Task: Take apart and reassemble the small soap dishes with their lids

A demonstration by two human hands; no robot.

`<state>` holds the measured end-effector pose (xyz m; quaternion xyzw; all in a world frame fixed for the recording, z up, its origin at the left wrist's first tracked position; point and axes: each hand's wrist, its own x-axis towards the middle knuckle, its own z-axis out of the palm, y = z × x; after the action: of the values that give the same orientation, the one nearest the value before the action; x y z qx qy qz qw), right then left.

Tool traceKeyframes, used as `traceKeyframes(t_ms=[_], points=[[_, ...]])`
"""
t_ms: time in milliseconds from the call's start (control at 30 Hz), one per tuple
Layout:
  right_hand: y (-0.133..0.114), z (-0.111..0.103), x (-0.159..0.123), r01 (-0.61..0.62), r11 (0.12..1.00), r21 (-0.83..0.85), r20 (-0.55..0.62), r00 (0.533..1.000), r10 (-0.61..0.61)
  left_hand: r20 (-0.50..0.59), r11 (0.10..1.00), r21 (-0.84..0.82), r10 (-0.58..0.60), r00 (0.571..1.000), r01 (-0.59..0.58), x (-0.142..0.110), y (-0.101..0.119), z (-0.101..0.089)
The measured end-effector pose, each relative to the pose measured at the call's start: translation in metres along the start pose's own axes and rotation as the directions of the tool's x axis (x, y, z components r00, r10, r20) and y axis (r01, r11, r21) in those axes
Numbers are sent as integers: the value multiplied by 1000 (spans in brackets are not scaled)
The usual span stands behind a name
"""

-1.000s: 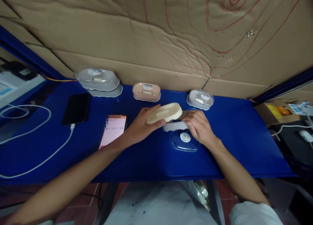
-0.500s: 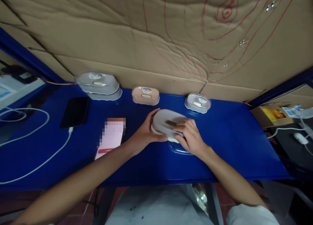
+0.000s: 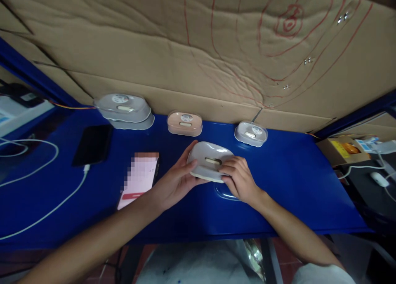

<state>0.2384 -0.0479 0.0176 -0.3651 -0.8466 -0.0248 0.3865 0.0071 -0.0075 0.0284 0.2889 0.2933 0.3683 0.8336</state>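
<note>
Between my two hands is a grey soap dish point(image 3: 208, 153) with rounded corners, a slot in its middle and a pale lower edge. My left hand point(image 3: 182, 174) grips its left end, thumb on the top rim and fingers beneath. At the right end my right hand point(image 3: 239, 174) has its fingers closed on the rim beside the slot. A clear lid point(image 3: 227, 192) lies on the blue table point(image 3: 198, 214) just below the dish, partly covered by my right hand.
Along the cardboard wall point(image 3: 139, 69) stand a grey stack of lidded dishes point(image 3: 126, 111), a pink lidded dish point(image 3: 185, 124) and a small grey one point(image 3: 251, 133). Two phones, one dark point(image 3: 93, 145) and one lit point(image 3: 140, 174), lie left, near a white cable point(image 3: 69, 199).
The grey dish has tilted, so its top and slot now show plainly. My left thumb has moved from the lower side onto the top rim. The view has shifted slightly.
</note>
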Motion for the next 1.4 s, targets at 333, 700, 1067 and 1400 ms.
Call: traceKeyframes(t_ms=[333,700,1067,1400], points=[[-2,1,1,87,996,-8,114,990,-86,-81,963,-269,13,997,-34,3,8,5],[28,-39,-8,-344,933,-107,631,701,331,-399,934,-261,127,908,-245,17,21,-3],[31,-28,-9,-355,932,-76,450,822,350,-267,963,-129,196,944,-237,15,14,-6],[5,-3,-2,-73,997,-12,256,964,74,102,999,-34,13,995,-10,1,-21,1]])
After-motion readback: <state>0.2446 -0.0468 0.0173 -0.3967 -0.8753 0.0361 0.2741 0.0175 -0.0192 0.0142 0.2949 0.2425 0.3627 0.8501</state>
